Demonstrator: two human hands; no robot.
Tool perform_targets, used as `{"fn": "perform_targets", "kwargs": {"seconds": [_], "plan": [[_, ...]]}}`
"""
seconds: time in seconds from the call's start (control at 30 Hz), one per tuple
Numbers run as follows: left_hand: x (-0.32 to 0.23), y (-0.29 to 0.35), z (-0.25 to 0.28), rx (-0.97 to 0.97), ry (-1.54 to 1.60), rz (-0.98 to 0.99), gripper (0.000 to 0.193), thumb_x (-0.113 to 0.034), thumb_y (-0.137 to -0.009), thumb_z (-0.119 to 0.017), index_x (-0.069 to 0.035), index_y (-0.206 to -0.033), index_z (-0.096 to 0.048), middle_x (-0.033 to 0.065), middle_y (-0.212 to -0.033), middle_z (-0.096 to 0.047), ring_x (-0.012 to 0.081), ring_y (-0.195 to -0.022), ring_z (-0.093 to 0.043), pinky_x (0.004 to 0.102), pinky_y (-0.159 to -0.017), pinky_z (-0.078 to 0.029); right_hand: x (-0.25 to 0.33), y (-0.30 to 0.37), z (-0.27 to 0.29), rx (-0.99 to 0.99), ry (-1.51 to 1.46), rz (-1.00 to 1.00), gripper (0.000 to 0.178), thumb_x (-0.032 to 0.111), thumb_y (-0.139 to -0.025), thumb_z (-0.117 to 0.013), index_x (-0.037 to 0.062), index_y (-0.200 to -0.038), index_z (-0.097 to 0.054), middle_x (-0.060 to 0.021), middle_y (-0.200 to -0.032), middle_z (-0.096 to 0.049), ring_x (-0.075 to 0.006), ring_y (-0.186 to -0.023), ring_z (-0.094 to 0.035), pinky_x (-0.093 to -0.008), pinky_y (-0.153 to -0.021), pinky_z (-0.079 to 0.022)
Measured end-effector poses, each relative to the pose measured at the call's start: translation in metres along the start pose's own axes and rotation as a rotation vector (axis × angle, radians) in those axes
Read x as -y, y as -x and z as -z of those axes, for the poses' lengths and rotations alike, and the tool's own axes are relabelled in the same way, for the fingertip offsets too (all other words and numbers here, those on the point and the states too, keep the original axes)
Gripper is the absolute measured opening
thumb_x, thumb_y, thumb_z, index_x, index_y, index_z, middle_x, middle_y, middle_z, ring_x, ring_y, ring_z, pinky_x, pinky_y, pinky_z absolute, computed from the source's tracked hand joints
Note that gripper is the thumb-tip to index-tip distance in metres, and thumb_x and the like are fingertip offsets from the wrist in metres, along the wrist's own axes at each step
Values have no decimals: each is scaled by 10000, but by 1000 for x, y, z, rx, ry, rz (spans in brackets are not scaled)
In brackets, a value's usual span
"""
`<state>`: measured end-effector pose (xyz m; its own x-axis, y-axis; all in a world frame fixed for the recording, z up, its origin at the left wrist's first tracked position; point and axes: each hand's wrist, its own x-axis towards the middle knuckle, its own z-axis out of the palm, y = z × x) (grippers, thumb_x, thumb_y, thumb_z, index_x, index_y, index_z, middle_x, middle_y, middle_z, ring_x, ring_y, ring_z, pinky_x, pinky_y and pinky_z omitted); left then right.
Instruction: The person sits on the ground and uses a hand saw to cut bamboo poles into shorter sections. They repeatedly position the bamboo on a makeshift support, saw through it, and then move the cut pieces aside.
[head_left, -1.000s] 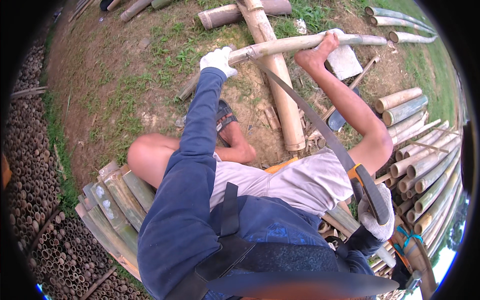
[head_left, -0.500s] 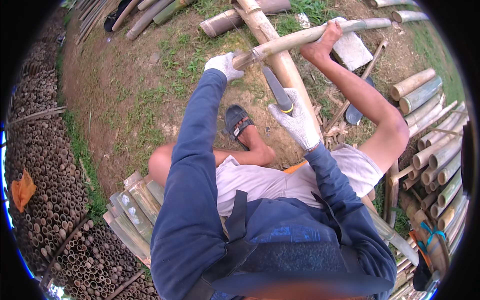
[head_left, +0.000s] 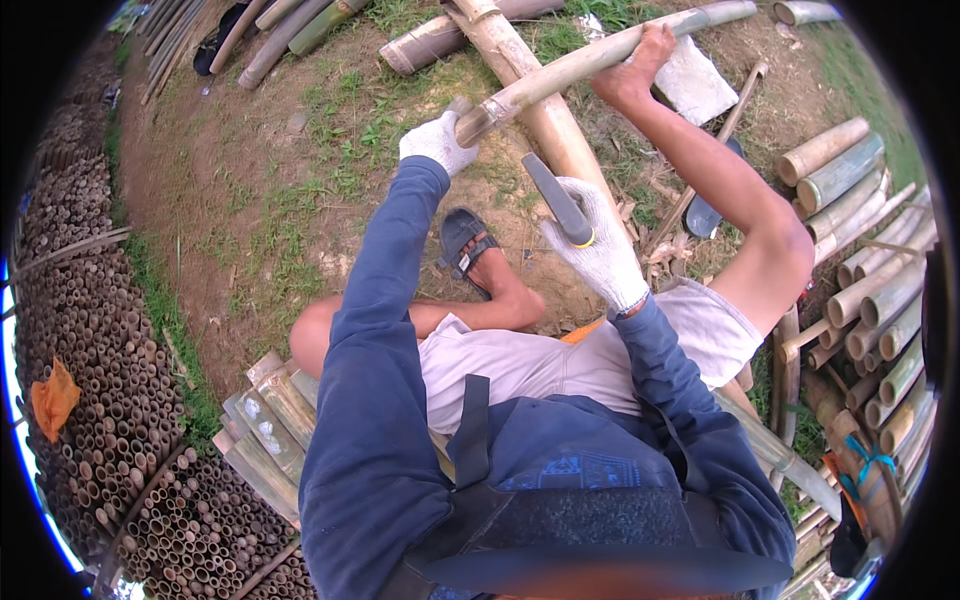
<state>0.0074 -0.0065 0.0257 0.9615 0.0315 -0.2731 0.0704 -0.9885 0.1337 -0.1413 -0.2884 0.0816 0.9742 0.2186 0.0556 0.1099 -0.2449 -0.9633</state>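
A long pale bamboo pole (head_left: 570,72) lies across a thicker bamboo log (head_left: 545,105). My white-gloved left hand (head_left: 438,142) is closed at the pole's near left end; a short greyish stub shows above its fingers, too blurred to name. My gloved right hand (head_left: 598,245) grips a knife (head_left: 556,195) with a broad grey blade and a yellow ring by the handle. The blade points up and left, apart from the pole. The handle is hidden in the glove. My bare right foot (head_left: 640,62) rests on the pole, toes over it.
Cut bamboo lengths (head_left: 880,300) are stacked at the right. A pale stone block (head_left: 695,85) and a wooden-handled tool (head_left: 715,150) lie beyond my right leg. Packed bamboo tubes (head_left: 110,420) fill the far left, with an orange scrap (head_left: 55,400). My left foot wears a sandal (head_left: 465,240).
The knife has come off the pole and dropped back toward me in my right hand. The pole and my left hand have shifted slightly left and nearer.
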Motion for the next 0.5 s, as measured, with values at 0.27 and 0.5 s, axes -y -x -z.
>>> {"fn": "perform_targets", "kwargs": {"seconds": [0.27, 0.5], "plan": [[-16, 6, -9, -126, -51, 62, 546, -464, -866, -787, -151, -1302, -683, 140, -1126, -797, 325, -1067, -783, 458, -934, -614, -4, -3, 10, 46, -95, -23, 573, 60, -963, -791, 53, -1480, -545, -119, -1438, -629, -197, -1337, -605, -363, -1156, -461], [-5, 4, -11, -164, 63, -29, 534, -466, -879, -768, -156, -1305, -679, 141, -1132, -801, 342, -1029, -780, 453, -913, -617, -15, 33, 33, 60, 13, -29, 562, -20, -938, -749, 39, -1462, -556, -156, -1475, -605, -253, -1396, -580, -384, -1205, -419]]}}
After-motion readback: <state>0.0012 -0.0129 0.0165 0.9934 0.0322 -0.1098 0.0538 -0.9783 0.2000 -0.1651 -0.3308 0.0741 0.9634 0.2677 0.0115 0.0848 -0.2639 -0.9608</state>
